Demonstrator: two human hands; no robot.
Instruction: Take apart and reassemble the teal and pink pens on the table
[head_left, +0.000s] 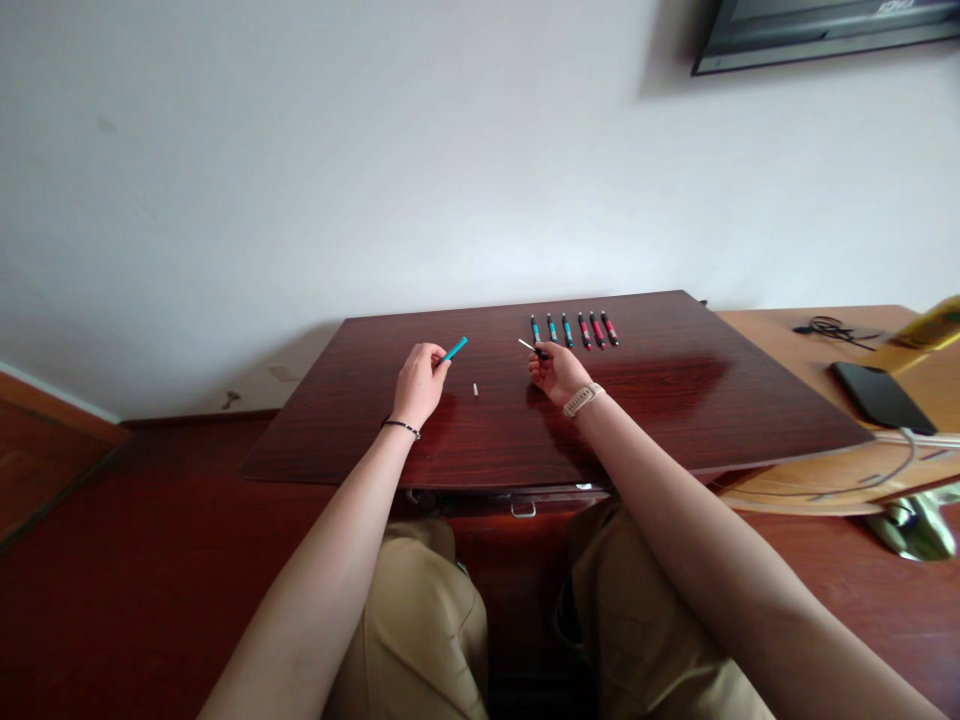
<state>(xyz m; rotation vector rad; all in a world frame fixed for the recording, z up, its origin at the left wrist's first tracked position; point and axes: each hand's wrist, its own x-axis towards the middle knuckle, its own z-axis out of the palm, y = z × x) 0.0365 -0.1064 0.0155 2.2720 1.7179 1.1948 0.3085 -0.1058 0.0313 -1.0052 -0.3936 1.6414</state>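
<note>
Teal pen barrel point(454, 349) pinched in left hand point(418, 385), right hand point(559, 374) fingers clamped on thin refill point(531, 348).

A black phone point(882, 396) lies beside a cable point(832, 328).

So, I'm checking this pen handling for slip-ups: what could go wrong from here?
1. The small white piece lies loose on the glossy tabletop between the hands; a sleeve or wrist could knock it off.
2. The left hand pinches the teal barrel only by its end, so it might slip.
3. The right hand, holding a thin inner part, sits close to the pen row and could scatter it.
</note>
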